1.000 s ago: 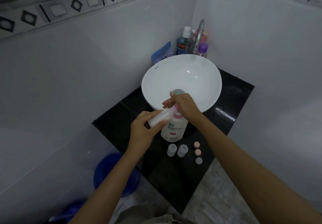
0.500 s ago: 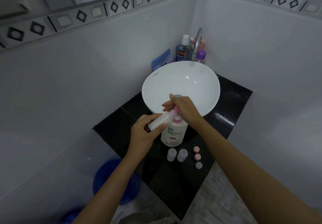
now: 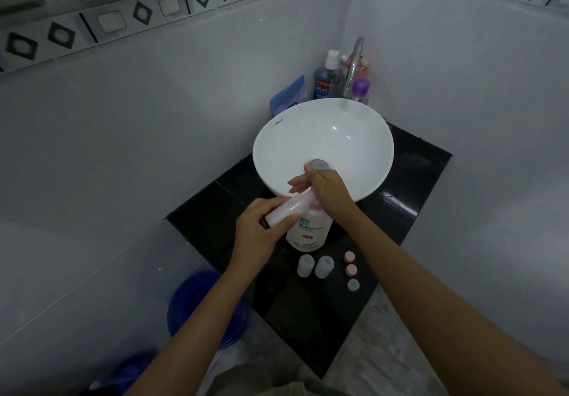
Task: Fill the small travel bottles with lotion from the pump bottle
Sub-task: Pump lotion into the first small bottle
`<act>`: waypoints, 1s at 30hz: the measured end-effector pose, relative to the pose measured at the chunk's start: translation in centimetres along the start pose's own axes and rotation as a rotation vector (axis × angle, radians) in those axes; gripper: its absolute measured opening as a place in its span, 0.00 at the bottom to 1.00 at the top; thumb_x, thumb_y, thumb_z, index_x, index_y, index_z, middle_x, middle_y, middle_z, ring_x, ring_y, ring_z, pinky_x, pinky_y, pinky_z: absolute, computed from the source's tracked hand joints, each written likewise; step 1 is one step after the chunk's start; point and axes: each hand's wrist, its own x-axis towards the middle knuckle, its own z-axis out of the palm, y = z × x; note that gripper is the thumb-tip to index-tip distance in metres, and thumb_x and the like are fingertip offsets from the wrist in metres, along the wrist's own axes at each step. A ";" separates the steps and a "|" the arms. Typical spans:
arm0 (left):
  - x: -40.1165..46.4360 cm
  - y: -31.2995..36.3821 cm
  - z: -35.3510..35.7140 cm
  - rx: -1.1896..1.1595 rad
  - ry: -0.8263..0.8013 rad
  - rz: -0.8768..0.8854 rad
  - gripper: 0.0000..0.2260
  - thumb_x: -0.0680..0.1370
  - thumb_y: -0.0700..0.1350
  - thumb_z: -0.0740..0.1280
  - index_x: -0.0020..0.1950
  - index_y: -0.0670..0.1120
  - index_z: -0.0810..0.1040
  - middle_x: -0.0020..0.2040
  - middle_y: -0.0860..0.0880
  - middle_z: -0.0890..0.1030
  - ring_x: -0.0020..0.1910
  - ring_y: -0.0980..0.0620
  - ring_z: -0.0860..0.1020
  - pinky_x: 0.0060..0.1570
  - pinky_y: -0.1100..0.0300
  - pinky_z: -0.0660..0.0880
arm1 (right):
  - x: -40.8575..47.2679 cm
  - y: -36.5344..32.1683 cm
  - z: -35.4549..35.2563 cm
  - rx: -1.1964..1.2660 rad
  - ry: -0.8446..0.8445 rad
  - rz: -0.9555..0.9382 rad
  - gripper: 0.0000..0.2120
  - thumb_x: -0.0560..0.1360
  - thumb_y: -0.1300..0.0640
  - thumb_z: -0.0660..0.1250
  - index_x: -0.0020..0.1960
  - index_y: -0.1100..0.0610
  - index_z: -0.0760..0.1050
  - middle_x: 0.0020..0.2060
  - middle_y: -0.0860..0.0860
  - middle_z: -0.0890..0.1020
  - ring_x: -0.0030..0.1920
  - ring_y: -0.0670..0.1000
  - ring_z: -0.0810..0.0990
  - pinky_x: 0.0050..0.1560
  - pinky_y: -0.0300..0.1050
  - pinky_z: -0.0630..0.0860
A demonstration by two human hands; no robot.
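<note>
A white pump bottle (image 3: 309,231) with a pink pump head stands on the black counter (image 3: 308,318) in front of the sink. My right hand (image 3: 324,190) rests on top of the pump head, covering most of it. My left hand (image 3: 261,232) grips a small translucent travel bottle (image 3: 284,211), tilted with its mouth at the pump's nozzle. Two more small travel bottles (image 3: 315,266) stand uncapped just in front of the pump bottle. Three small caps (image 3: 351,270), two pink and one grey, lie in a row to their right.
A white bowl sink (image 3: 323,130) sits behind the hands with a chrome tap (image 3: 352,69) over it. Mouthwash (image 3: 324,80), a purple-capped bottle and a blue pouch (image 3: 288,97) crowd the corner. A blue bucket (image 3: 191,306) stands on the floor at the left. White tiled walls close both sides.
Both hands stay at the pump bottle with the travel bottle at the nozzle. The view has tilted slightly, shifting the scene lower in the frame.
</note>
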 end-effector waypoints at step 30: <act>0.3 0.5 -0.2 -0.098 -0.001 -0.012 0.15 0.71 0.40 0.73 0.57 0.47 0.81 0.49 0.48 0.79 0.48 0.59 0.78 0.45 0.71 0.75 | 0.6 -0.9 -1.0 0.019 -0.105 -0.027 0.22 0.82 0.54 0.52 0.51 0.65 0.82 0.44 0.55 0.84 0.40 0.38 0.80 0.44 0.24 0.70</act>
